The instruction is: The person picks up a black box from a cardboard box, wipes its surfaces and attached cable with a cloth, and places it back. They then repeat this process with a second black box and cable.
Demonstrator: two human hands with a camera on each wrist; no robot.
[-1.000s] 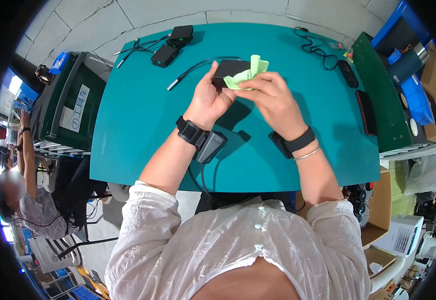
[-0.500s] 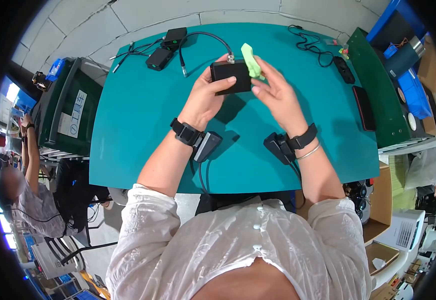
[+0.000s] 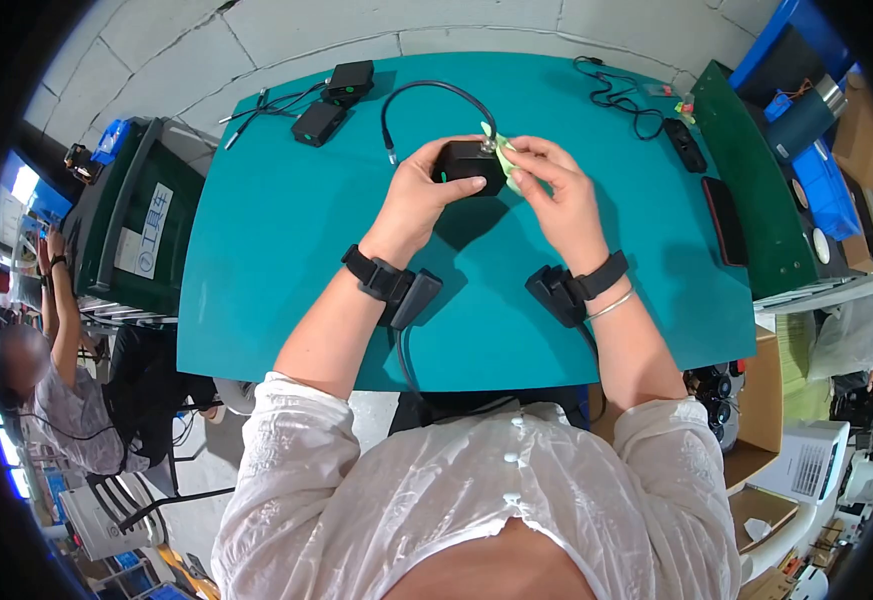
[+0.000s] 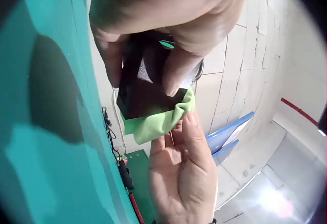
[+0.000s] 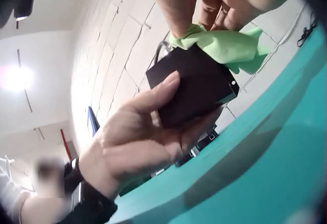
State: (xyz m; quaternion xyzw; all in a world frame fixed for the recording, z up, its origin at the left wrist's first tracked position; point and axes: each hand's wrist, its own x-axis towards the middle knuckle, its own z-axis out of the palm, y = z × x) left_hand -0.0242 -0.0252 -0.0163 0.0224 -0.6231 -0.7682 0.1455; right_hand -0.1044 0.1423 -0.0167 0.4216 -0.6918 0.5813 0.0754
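My left hand (image 3: 408, 208) grips a small black box (image 3: 468, 165), its thumb laid across the front face. A black cable (image 3: 387, 124) with a metal end arches up from a silver connector on the box's top and hangs to the left. With thumb and fingers, my right hand (image 3: 562, 203) pinches a light green cloth (image 5: 225, 47) against the box's right side, close by the connector. In the left wrist view the cloth wraps over the box's edge. Both hands hold the box above the green table (image 3: 476, 330).
Two more black boxes (image 3: 319, 122) with cables lie at the table's back left. At the back right are a coiled black cord (image 3: 616, 100), a black device (image 3: 684, 145) and a red-edged phone (image 3: 723, 220). A green cabinet (image 3: 756, 190) borders the right side; another person (image 3: 66, 400) is at far left.
The box has turned in my left hand, so its cable now arches up and leftward. My right hand has shifted the cloth from the front edge to the right side near the connector.
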